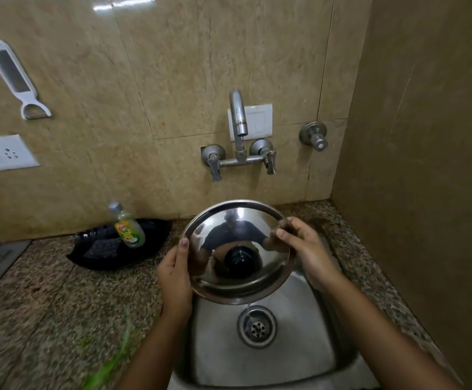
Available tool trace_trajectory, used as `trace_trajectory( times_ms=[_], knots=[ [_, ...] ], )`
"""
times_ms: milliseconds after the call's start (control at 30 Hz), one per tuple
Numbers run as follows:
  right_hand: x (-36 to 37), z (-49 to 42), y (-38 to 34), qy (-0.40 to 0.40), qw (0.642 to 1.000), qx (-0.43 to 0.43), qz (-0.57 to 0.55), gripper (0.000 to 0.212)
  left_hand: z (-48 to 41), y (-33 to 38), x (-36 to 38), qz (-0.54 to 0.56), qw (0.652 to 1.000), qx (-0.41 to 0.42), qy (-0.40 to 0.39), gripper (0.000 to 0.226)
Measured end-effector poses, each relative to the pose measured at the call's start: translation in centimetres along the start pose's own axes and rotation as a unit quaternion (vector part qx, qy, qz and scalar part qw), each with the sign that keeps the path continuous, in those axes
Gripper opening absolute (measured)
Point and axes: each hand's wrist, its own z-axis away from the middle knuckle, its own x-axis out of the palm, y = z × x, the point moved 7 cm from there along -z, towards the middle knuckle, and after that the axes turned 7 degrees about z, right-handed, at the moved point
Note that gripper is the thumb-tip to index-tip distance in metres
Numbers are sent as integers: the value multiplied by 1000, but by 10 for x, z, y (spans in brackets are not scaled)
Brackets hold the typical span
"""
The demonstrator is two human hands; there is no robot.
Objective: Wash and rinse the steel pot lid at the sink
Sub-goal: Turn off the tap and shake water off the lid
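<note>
Hands hold the steel pot lid (237, 251) by its rim, over the sink (299, 347). The left hand (174, 273) pinches the left edge with the thumb on top; the right hand (303, 249) pinches the right edge the same way. The lid is tilted toward the person, knob (240, 258) facing up, probably so that water runs off the near edge; a thin drip falls above the drain (256, 326). No water comes from the tap (239, 119) at the far wall. A dish soap bottle (128, 226) lies in a black tray (156, 237) on the left counter (46, 305), within easy reach.
</note>
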Motion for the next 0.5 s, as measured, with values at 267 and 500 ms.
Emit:
trace_trajectory(
  times_ms=[267,500],
  knots=[
    [22,10,-47,-59,986,-111,108,15,20,-33,-11,-66,991,-111,-36,37],
    [42,0,-49,-56,990,-96,87,10,30,-32,-32,-55,984,-169,1,31]
  ],
)
